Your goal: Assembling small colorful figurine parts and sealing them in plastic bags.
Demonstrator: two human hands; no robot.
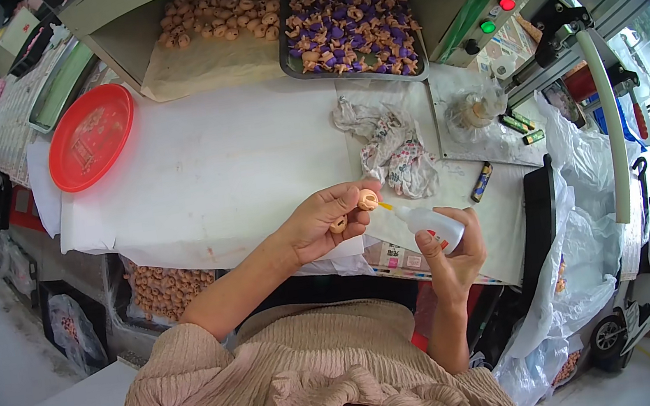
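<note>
I see my left hand (319,222) pinching a small tan doll part (367,199) in its fingertips, with another tan piece (338,223) tucked under it. My right hand (453,255) is wrapped around a white squeeze bottle (433,223). The bottle lies at about 4 o'clock from the part. Its long side points up toward 10 o'clock, and its thin yellow tip (384,206) almost touches the part. The left hand is the nearer one.

At 12 o'clock a dark tray (289,65) holds purple and tan parts. At 11 o'clock a tan pile (220,14) lies on brown paper. A red round plate (91,136) sits at 10 o'clock. A crumpled cloth (393,156) lies at 1 o'clock. Green and red buttons (497,15) sit at 2 o'clock.
</note>
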